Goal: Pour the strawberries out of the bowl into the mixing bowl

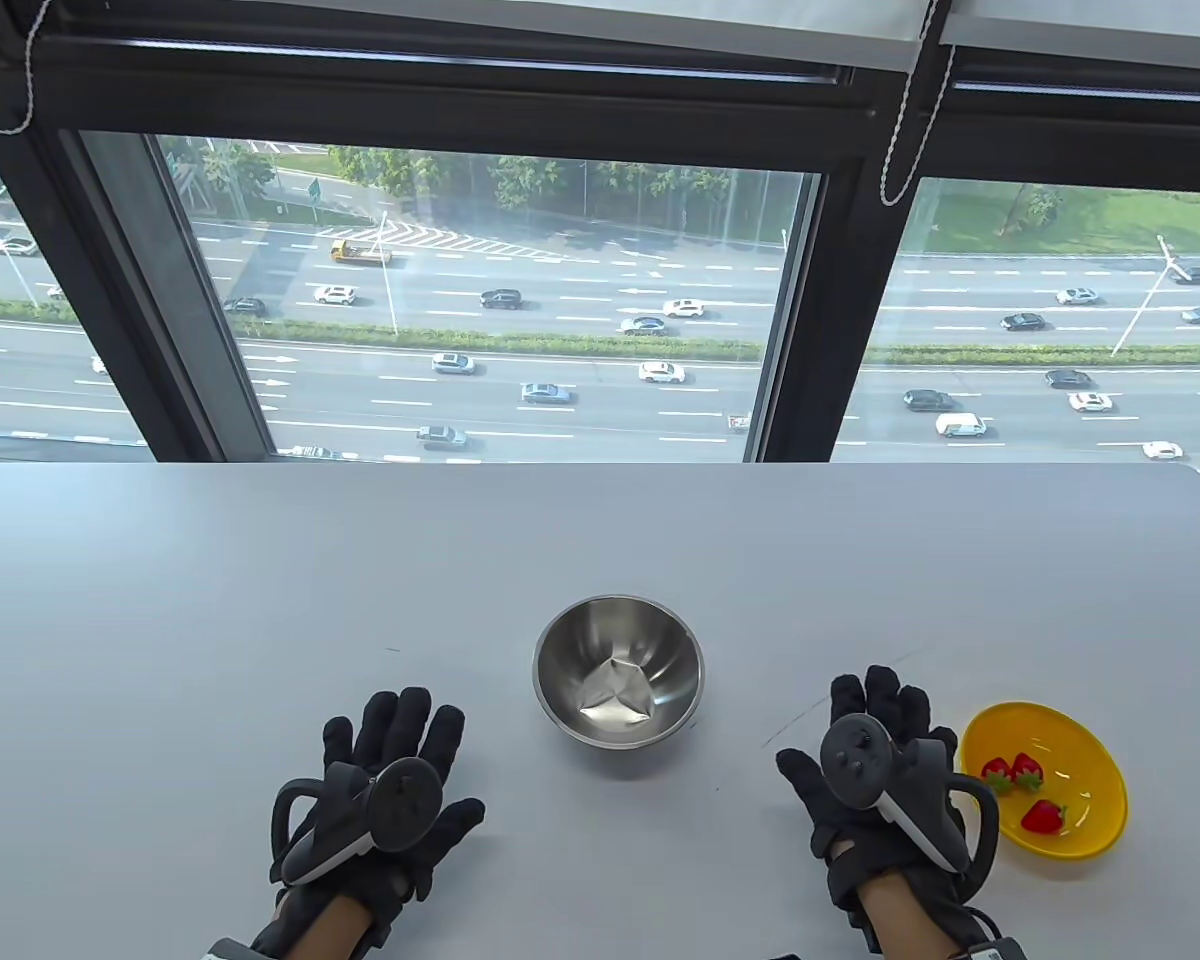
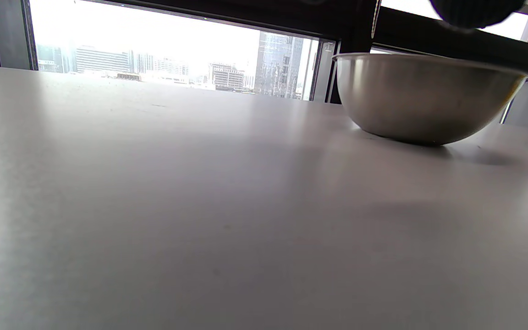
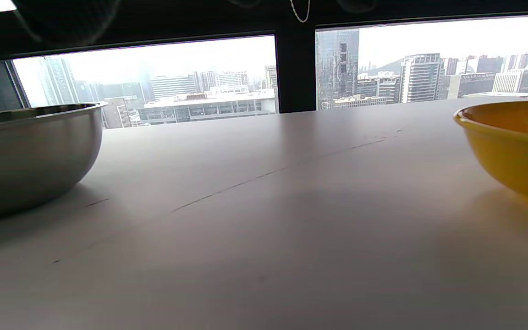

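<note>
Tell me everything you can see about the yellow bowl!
The yellow bowl is round, shallow and glossy, probably plastic. It stands upright on the white table, near the right side. Inside lie three red strawberries with green tops, two close together and one apart. The right hand lies flat beside it on its left; whether they touch cannot be told. The right wrist view shows its curved outer wall and a thin rim.

In your right wrist view, the yellow bowl point(image 3: 516, 146) was cut off by the right edge and the steel bowl point(image 3: 25, 156) by the left, and neither showed its inside. In your left wrist view, only a blurred dark fingertip point(image 2: 475, 11) of your left hand reached in at the top edge.
</note>
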Motion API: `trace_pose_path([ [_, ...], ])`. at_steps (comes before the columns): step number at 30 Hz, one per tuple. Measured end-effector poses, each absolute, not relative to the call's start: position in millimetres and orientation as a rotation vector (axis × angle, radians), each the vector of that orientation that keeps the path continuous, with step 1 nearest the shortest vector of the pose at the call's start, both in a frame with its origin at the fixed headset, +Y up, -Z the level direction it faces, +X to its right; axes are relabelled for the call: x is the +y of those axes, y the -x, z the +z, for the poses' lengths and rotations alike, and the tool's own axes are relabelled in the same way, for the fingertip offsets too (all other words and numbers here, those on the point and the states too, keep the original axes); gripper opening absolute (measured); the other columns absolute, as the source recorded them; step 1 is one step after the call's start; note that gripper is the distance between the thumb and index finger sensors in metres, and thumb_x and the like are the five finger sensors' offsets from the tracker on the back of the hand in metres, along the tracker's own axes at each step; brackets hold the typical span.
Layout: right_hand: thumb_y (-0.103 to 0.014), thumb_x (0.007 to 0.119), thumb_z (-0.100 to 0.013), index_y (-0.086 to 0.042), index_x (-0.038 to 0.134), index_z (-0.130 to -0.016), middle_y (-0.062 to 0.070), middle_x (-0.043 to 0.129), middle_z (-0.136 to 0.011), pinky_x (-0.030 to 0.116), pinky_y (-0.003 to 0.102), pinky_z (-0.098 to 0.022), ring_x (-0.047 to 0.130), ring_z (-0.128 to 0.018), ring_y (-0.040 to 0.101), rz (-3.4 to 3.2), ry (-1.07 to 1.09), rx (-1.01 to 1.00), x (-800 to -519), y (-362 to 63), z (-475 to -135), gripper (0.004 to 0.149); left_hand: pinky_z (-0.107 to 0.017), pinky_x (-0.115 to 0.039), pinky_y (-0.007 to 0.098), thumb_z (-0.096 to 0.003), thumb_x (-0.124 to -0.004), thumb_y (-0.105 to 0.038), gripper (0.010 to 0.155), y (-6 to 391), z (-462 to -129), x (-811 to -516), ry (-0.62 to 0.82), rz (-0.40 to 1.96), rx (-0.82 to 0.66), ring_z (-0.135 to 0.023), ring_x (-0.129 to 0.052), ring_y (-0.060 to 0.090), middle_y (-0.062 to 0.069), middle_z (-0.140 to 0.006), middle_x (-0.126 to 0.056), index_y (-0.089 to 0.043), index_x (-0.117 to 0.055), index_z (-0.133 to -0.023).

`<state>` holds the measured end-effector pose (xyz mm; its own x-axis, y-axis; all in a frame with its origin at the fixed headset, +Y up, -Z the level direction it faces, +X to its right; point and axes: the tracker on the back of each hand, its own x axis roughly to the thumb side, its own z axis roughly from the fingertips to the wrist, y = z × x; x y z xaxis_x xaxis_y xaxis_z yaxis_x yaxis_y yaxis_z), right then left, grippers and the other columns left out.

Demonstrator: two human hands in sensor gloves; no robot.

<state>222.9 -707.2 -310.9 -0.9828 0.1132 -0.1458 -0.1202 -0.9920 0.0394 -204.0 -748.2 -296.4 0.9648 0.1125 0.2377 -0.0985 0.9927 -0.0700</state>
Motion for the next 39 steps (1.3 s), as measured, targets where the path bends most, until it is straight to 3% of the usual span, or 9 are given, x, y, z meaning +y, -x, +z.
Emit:
trace_pose_path([
  [13, -0.058, 0.075, -0.043, -0.019, 0.034, -0.106, 0.017, 0.032, -0.112, 0.053, 0.065, -0.068, 0.057, -0.098, 0.047, 3.005, 0.624, 0.189, -712, -265, -316, 0.084, -0.070, -0.014, 0.073, -0.0397, -0.063, -0.069, 0.088, 206, -297, -750, 0.076, 0.118, -0.238, -0.112, -0.018, 0.043, 0.007, -0.120, -0.012, -0.030, -0.028, -0.111],
  [26, -0.053, 0.079, -0.043, -0.016, 0.042, -0.104, 0.018, 0.046, -0.106, 0.061, 0.059, -0.064, 0.069, -0.090, 0.041, 3.004, 0.836, 0.309, -722, -288, -321, 0.081, -0.070, -0.014, 0.073, -0.0405, -0.063, -0.068, 0.087, 207, -297, -751, 0.091, 0.121, -0.230, -0.112, -0.018, 0.043, 0.007, -0.120, -0.014, -0.030, -0.030, -0.111],
  [39, -0.040, 0.087, -0.040, -0.019, 0.062, -0.093, 0.013, 0.069, -0.093, 0.070, 0.055, -0.057, 0.084, -0.073, 0.034, 2.978, 0.924, 0.313, -732, -306, -325, 0.062, -0.070, -0.014, 0.073, -0.0405, -0.063, -0.068, 0.086, 207, -297, -751, 0.098, 0.120, -0.230, -0.112, -0.018, 0.043, 0.008, -0.120, -0.015, -0.030, -0.032, -0.111],
])
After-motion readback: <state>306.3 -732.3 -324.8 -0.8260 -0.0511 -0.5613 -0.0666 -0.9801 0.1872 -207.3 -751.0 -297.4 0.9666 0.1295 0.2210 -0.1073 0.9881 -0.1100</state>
